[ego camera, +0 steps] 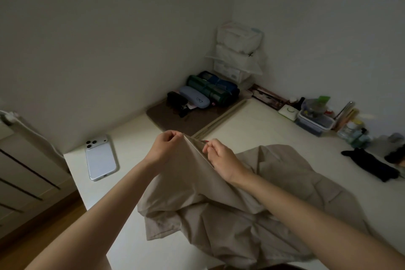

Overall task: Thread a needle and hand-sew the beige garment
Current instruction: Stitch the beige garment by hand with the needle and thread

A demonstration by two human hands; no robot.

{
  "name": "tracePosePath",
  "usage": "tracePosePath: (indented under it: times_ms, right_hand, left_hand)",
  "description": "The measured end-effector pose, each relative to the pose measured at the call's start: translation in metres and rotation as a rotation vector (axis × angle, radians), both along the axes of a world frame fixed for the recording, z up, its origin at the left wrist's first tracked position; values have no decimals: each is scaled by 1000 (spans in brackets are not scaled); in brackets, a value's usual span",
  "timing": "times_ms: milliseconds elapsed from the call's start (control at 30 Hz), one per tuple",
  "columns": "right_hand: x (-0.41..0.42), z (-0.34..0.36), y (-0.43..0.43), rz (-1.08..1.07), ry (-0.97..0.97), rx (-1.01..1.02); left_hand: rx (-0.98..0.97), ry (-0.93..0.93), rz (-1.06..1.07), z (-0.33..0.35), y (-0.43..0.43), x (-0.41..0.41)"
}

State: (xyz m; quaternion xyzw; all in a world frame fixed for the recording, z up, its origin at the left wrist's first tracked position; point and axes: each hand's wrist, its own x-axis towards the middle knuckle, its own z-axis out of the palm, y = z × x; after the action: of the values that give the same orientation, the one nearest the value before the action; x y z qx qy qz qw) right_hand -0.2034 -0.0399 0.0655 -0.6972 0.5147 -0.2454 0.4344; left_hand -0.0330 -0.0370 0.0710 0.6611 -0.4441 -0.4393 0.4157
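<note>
At frame centre, the left hand (164, 142) and right hand (221, 158) pinch a raised fold of the beige garment (219, 208) — a phone (100, 159) lies left on the pale surface (263, 120).

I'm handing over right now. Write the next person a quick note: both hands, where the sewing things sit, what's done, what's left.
Left hand: pinching the raised edge of the beige fabric garment.
Right hand: pinching the same edge a little further along; something small and red shows at its fingertips, too small to identify.
Garment: the rest lies crumpled on the cream table.
Needle and thread: not discernible.
Done: no stitches visible.
Left: confirm the needle is threaded, then sew.
</note>
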Motion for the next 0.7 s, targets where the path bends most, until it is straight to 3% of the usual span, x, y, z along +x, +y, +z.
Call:
tracePosePath:
  times_ms: [200,367,467,700]
  right_hand:
    - [-30,-23,2,-28,346,96]
    - [-24,-12,-4,-166,125,-72]
    - [-7,0,-8,-134,-1,-61]
    - [14,11,-15,-75,29,-142]
  left_hand:
    - [-18,14,21,-1,-4,1]
    - [-31,24,-3,2,-2,-5]
    - [-31,40,-30,5,2,-9]
    - [-23,111,-135,9,6,-10]
